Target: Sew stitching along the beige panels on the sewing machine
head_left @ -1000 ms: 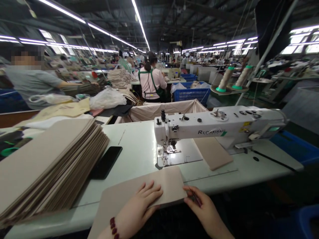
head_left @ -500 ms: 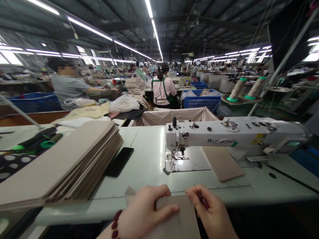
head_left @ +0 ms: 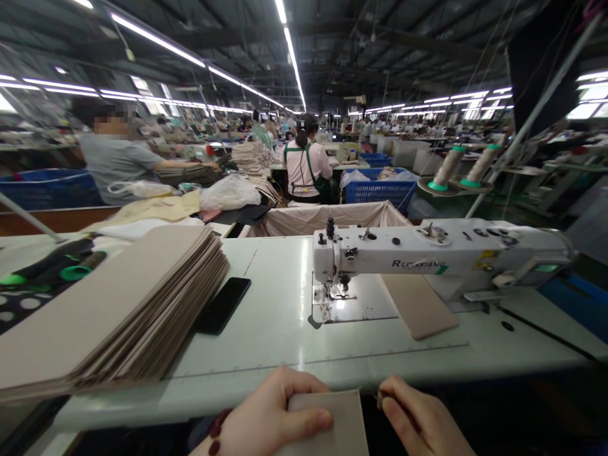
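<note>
My left hand (head_left: 280, 415), with a dark red bead bracelet at the wrist, grips a beige panel (head_left: 339, 415) at the table's front edge, thumb on top. Just right of the panel, my right hand (head_left: 413, 411) is closed in a pinch, apart from the panel; a small dark thing shows at its fingertips, too small to name. Beyond them stands a white sewing machine (head_left: 380, 248), and another beige panel (head_left: 420, 307) lies under its arm. To the left is a thick stack of beige panels (head_left: 118, 291).
A black phone (head_left: 224, 305) lies beside the stack. Thread cones (head_left: 447, 166) stand behind the machine on the right. Beyond the table are a cloth-lined bin (head_left: 327, 218), a blue basket (head_left: 377, 190) and two people at work. Dark rolls and a dotted cloth lie far left.
My right hand has moved away from the panel's corner to the right. My left hand and the panel sit slightly lower and nearer. The view has shifted a little.
</note>
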`<state>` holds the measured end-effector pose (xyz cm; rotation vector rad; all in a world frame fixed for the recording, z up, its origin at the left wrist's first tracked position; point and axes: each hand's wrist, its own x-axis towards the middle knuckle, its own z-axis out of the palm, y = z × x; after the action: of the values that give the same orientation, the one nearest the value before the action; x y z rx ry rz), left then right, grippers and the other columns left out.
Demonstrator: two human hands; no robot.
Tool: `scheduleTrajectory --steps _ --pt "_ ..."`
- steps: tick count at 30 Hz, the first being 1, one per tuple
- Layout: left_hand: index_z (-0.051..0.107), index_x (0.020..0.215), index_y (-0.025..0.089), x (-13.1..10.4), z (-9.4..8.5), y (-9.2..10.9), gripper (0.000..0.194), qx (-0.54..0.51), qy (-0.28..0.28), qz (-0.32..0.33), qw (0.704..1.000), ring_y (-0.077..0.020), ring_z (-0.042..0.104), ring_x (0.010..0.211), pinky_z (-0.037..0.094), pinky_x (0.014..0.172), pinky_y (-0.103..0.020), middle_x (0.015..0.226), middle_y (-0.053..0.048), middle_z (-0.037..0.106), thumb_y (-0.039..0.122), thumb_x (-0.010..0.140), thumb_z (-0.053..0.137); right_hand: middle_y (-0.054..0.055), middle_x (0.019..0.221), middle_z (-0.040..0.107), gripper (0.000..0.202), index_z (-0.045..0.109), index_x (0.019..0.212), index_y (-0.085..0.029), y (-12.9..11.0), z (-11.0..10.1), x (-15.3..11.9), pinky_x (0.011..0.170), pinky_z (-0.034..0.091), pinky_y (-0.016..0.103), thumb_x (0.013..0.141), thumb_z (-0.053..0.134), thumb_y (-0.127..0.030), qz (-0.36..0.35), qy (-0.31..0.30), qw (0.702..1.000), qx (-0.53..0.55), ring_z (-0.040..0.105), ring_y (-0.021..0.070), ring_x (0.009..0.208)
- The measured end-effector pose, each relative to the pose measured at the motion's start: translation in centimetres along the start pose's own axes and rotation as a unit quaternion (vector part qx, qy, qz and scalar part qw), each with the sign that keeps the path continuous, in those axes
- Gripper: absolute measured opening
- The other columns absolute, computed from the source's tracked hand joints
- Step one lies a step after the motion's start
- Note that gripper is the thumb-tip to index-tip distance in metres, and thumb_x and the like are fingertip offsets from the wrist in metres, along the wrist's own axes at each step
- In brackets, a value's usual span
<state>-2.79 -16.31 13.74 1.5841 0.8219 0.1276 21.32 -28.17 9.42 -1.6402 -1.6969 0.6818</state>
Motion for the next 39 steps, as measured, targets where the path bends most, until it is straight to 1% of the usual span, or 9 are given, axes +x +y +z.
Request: scheduleTrajectory --steps 4,9,16,23,29,32,35,37,39 --pt "0.075 0.097 0.016 0.3 0.3 -0.3 0.041 -0.04 -0.03 -0.012 0.999 -0.0176 0.061 0.076 0.045 0.064 -0.021 0.085 -0.003 0.072 0.051 0.077 0.072 -0.003 0.066 0.056 0.033 0.052 0.081 -0.023 -0.5 -0.3 0.3 0.053 0.034 0.024 0.097 0.039 -0.048 -0.034 -0.034 0.996 -0.069 0.054 0.0128 0.057" --pt "0.075 0.097 0.015 0.7 0.5 -0.6 0.039 -0.083 -0.053 -0.002 0.995 -0.0146 0.059 0.07 0.042 0.061 -0.019 0.081 -0.003 0.071 0.047 0.076 0.074 -0.001 0.067 0.059 0.031 0.054 0.079 -0.022 -1.5 -0.6 0.8 0.053 0.035 0.026 0.097 0.04 -0.045 -0.097 -0.008 0.983 -0.156 0.058 0.0147 0.059" --pt "0.075 0.097 0.015 0.7 0.6 -1.2 0.039 -0.102 -0.055 -0.008 0.993 -0.0134 0.057 0.068 0.04 0.059 -0.018 0.079 -0.003 0.07 0.047 0.074 0.076 -0.002 0.064 0.059 0.028 0.054 0.076 -0.023 -1.1 0.2 1.0 0.052 0.035 0.027 0.097 0.042 -0.038 -0.148 0.038 0.97 -0.189 0.058 0.0143 0.056" --pt "0.075 0.1 0.017 0.5 0.2 -1.3 0.04 -0.086 -0.037 -0.024 0.995 -0.0151 0.06 0.07 0.041 0.06 -0.019 0.083 -0.003 0.072 0.047 0.075 0.076 -0.003 0.064 0.058 0.026 0.054 0.08 -0.024 0.1 0.0 0.6 0.054 0.04 0.023 0.098 0.042 -0.039 -0.079 0.081 0.987 -0.111 0.057 0.0126 0.056" --pt "0.075 0.102 0.016 0.8 0.2 -0.5 0.04 -0.071 -0.073 0.006 0.995 -0.0169 0.063 0.073 0.043 0.062 -0.02 0.087 -0.004 0.073 0.049 0.078 0.071 -0.003 0.067 0.059 0.021 0.054 0.082 -0.023 -0.8 -0.6 0.2 0.053 0.04 0.024 0.095 0.047 -0.039 -0.117 0.039 0.975 -0.187 0.059 0.0142 0.058" --pt "0.075 0.102 0.018 0.7 -0.5 0.4 0.039 -0.028 -0.071 0.014 0.997 -0.0201 0.065 0.08 0.047 0.067 -0.021 0.091 -0.004 0.074 0.05 0.08 0.069 -0.004 0.065 0.058 0.025 0.053 0.082 -0.024 -0.7 -0.5 0.2 0.052 0.039 0.023 0.096 0.046 -0.043 -0.088 0.022 0.985 -0.15 0.058 0.0132 0.056" --pt "0.075 0.103 0.024 -0.8 -2.0 2.1 0.028 0.109 0.017 0.079 0.991 -0.0202 0.065 0.089 0.049 0.079 -0.023 0.096 -0.001 0.073 0.044 0.088 0.062 -0.005 0.064 0.057 0.027 0.05 0.085 -0.024 0.0 -0.3 0.3 0.052 0.039 0.023 0.097 0.042 -0.046 -0.022 0.028 0.996 -0.079 0.057 0.0125 0.055" --pt "0.071 0.11 0.03 -2.4 -2.8 3.3 0.023 0.228 0.123 0.152 0.954 -0.0168 0.064 0.083 0.048 0.076 -0.021 0.089 0.001 0.071 0.035 0.092 0.058 -0.005 0.064 0.057 0.027 0.049 0.086 -0.024 0.3 -0.4 0.4 0.054 0.039 0.023 0.097 0.041 -0.048 0.015 0.046 0.998 -0.042 0.057 0.0127 0.056" --pt "0.066 0.117 0.034 -3.6 -2.9 4.2 0.027 0.317 0.189 0.229 0.901 -0.0155 0.061 0.077 0.046 0.068 -0.021 0.085 0.0 0.067 0.026 0.093 0.055 -0.004 0.064 0.056 0.029 0.049 0.084 -0.024 0.3 -0.5 0.3 0.055 0.039 0.023 0.095 0.043 -0.049 0.035 0.057 0.998 -0.013 0.056 0.0131 0.058"
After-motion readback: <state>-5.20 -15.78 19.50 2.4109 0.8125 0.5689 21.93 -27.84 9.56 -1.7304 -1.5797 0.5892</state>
